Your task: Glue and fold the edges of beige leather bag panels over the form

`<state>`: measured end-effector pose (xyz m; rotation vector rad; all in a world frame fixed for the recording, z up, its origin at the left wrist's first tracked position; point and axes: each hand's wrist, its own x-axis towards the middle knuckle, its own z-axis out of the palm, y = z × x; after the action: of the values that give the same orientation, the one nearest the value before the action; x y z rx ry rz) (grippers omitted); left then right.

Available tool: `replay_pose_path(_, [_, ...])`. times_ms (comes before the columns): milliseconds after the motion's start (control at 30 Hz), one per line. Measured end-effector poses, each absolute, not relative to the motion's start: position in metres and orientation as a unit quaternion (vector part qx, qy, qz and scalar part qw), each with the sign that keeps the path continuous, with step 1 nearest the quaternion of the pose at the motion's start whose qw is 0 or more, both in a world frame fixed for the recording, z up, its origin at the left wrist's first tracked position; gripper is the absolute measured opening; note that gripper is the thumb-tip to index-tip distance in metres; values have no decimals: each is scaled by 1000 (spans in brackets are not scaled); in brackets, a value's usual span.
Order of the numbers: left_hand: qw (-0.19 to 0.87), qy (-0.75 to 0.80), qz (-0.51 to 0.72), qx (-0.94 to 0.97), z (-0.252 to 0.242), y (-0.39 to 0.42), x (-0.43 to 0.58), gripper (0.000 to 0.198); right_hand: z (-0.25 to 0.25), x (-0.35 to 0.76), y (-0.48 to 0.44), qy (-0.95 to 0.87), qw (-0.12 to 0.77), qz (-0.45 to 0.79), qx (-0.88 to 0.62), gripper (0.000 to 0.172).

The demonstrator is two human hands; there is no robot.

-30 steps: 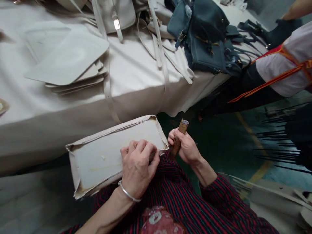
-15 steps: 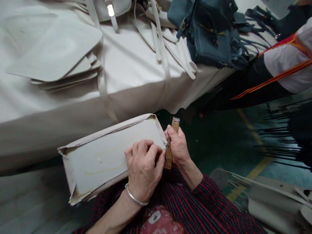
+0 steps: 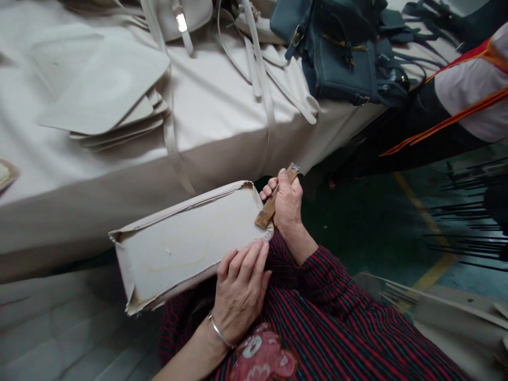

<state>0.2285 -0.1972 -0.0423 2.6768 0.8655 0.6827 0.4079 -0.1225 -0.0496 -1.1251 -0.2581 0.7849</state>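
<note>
A pale grey leather piece shaped like a shallow box (image 3: 174, 248) is tilted in front of me, its face up. Its edges are folded over, with rough, brown-stained corners and faint yellow lines on the face. My right hand (image 3: 288, 201) grips a short, flat brown stick-like tool (image 3: 266, 212), worn, with a grey end poking up past the thumb. The tool's lower end lies over the right-hand corner of the piece. My left hand (image 3: 240, 291) has its fingers stretched out and laid on the near edge close to that corner, thumb apart from it.
A table covered in whitish sheeting (image 3: 222, 114) carries a stack of pale flat panels (image 3: 107, 90), straps and dark blue bags (image 3: 341, 69). A person's sleeve (image 3: 472, 100) is at the right. Pale pieces (image 3: 456, 312) lie low at the right, near thin black rods (image 3: 472, 211).
My left hand has come off the right edge down to the near edge, fingers straightening. My right hand has moved up, tilting the tool over the corner. The piece has shifted slightly right.
</note>
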Motion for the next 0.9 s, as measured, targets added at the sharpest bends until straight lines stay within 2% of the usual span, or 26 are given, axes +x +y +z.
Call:
replay_pose_path(100, [77, 281, 190, 938, -52, -202, 229, 55, -23, 412, -141, -120, 789, 334, -502, 32])
replay_pose_path(200, [48, 291, 201, 934, -53, -199, 235, 54, -7, 406, -156, -137, 797, 266, -526, 32])
replay_pose_path(300, [41, 302, 210, 929, -43, -191, 242, 48, -10, 394, -157, -151, 785, 249, -547, 28])
replay_pose_path(367, [80, 296, 207, 929, -33, -183, 245, 42, -20, 389, -152, -171, 767, 260, -561, 21])
replay_pose_path(500, [227, 298, 190, 907, -10, -147, 247, 19, -43, 395, -140, -269, 667, 269, -641, 23])
replay_pose_path(600, [213, 334, 209, 894, -2, -106, 253, 20, -54, 408, -124, -302, 619, 344, -638, 24])
replay_pose_path(667, [177, 337, 207, 901, -3, -79, 261, 30, -57, 417, -111, -302, 612, 420, -598, 27])
replay_pose_path(800, [199, 296, 186, 916, -13, -44, 274, 16, -53, 430, -93, -317, 567, 548, -527, 30])
replay_pose_path(900, [187, 270, 196, 924, -18, -39, 273, 18, -48, 435, -89, -350, 533, 584, -502, 28])
